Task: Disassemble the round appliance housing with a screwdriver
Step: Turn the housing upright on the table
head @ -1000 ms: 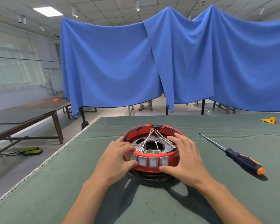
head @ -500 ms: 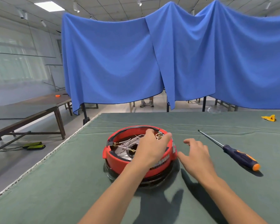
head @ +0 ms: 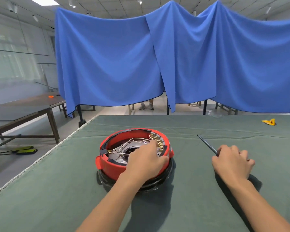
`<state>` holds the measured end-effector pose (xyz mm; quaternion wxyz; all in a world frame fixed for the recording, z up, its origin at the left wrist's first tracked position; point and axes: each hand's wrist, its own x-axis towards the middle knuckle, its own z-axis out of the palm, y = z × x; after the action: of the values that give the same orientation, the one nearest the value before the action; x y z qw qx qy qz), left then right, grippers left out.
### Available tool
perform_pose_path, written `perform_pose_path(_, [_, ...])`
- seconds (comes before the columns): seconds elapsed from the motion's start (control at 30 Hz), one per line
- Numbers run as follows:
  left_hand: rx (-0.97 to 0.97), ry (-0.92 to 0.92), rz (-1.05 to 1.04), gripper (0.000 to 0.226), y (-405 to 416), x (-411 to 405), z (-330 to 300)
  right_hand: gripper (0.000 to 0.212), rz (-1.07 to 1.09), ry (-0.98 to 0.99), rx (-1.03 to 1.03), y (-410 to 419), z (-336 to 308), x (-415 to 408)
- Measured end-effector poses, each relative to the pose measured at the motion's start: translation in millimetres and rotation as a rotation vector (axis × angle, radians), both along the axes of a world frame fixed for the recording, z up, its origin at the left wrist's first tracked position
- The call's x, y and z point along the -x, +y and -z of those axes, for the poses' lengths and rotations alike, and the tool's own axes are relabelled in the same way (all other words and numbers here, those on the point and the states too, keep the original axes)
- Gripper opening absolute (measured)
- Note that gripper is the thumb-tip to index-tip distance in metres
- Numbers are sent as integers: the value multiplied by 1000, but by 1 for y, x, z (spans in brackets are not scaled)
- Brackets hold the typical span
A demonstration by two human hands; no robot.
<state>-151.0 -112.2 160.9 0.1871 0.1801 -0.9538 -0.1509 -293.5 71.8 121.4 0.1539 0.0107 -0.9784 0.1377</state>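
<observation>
The round red appliance housing [head: 110, 162] sits on a black base on the green table cover, its open top showing white wires, brass terminals and a metal plate. My left hand [head: 145, 162] lies over its near right rim, fingers curled onto the edge and thumb down the outer wall. My right hand [head: 232, 162] is to the right, fingers curled round the handle of the screwdriver [head: 207, 144]. Only the thin dark shaft shows, pointing away to the upper left; the handle is hidden under the hand.
The green cloth-covered table [head: 191, 206] has its left edge running diagonally near the housing. A small yellow object [head: 268, 122] lies at the far right. Blue curtains [head: 141, 64] hang behind. A dark wooden table [head: 23, 108] stands on the left, across the floor.
The housing has been turned and now stays under my left hand alone. My right hand left the housing, moved right and closed over the screwdriver handle.
</observation>
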Motion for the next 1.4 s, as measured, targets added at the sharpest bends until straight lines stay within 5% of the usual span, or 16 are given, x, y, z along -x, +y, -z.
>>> perform_pose_path(0.13, [134,38,-151,28,0,4,5,29,39,-95,-38,8,3,0])
perform_pose_path(0.27, [206,111,-200,25,3,4,12,26,-93,-106,164,8,-2,1])
perform_pose_path(0.37, [272,172,-208,20,5,5,15,18,-290,-213,621,-18,-7,-15])
perform_pose_path(0.47, [272,230,-160,19,4,1,17,33,-449,-505,1249,-38,-15,-37])
perform_pose_path(0.6, [266,257,-120,18,2,-2,14,36,-618,-602,1542,-43,-18,-44])
perform_pose_path(0.83, [279,191,-111,26,-27,9,-11,42,-885,-40,794,-67,-21,-13])
perform_pose_path(0.97, [214,160,-123,19,-59,10,-22,33,-802,108,671,-81,-18,-23])
perform_pose_path(1.07, [210,78,-105,34,-86,12,-22,24,-677,247,642,-91,-21,-32])
perform_pose_path(1.17, [207,-149,-97,56,-101,8,-9,47,-491,374,697,-99,-42,-42])
perform_pose_path(1.3, [-98,-258,-129,67,-105,5,5,56,-533,489,701,-110,-83,-50])
perform_pose_path(1.4, [-50,-281,-172,65,-98,6,5,47,-615,534,694,-113,-115,-52])
